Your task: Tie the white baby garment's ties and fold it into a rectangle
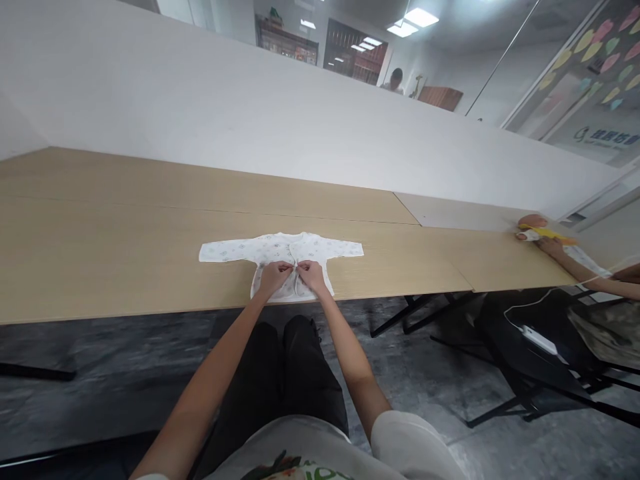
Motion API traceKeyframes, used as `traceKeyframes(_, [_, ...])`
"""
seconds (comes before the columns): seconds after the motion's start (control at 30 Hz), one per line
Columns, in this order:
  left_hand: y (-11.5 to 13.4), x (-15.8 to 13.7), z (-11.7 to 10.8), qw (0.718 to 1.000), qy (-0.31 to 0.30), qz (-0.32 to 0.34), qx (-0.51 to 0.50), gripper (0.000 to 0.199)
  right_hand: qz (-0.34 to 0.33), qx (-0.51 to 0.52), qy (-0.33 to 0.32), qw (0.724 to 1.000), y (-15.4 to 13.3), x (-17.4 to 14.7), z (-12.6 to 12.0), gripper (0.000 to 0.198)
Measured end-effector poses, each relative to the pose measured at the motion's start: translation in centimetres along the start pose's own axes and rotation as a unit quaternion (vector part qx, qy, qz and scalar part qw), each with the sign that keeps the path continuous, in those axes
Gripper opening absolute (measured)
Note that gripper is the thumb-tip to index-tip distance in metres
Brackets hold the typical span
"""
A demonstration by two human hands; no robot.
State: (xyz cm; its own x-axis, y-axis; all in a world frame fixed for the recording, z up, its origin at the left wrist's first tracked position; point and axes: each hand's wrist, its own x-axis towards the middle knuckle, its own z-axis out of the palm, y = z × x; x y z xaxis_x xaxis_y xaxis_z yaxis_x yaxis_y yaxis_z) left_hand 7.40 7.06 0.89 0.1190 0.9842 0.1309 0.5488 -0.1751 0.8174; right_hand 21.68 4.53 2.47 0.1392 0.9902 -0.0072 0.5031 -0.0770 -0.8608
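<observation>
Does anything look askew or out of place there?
The baby shirt lies neatly spread, nothing spilled nearby. One oddity, at right: what looks like a white power strip lies on a black chair, an unusual spot.

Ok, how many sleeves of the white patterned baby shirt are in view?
2: one sleeve stretches left on the table, the other sleeve right; neither looks hidden.

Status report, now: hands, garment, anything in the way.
Left hand and right hand pinching white top at front opening. Top laid out on table, sleeves spread. No obstruction visible at either hand.
</observation>
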Motion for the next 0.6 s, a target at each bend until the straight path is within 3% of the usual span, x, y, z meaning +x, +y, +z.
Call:
traceKeyframes(0.2, [-0.10, 0.12, 0.04, 1.000, -0.003, -0.014, 0.001, 0.023, 0.000, -0.012, -0.012, 1.000, -0.28, -0.08, -0.26, 0.026])
traceKeyframes(0.6, [0.03, -0.02, -0.13, 1.000, -0.002, -0.015, -0.004, 0.026, -0.031, -0.060, 0.034, 0.997, -0.81, -0.33, 0.20, 0.025])
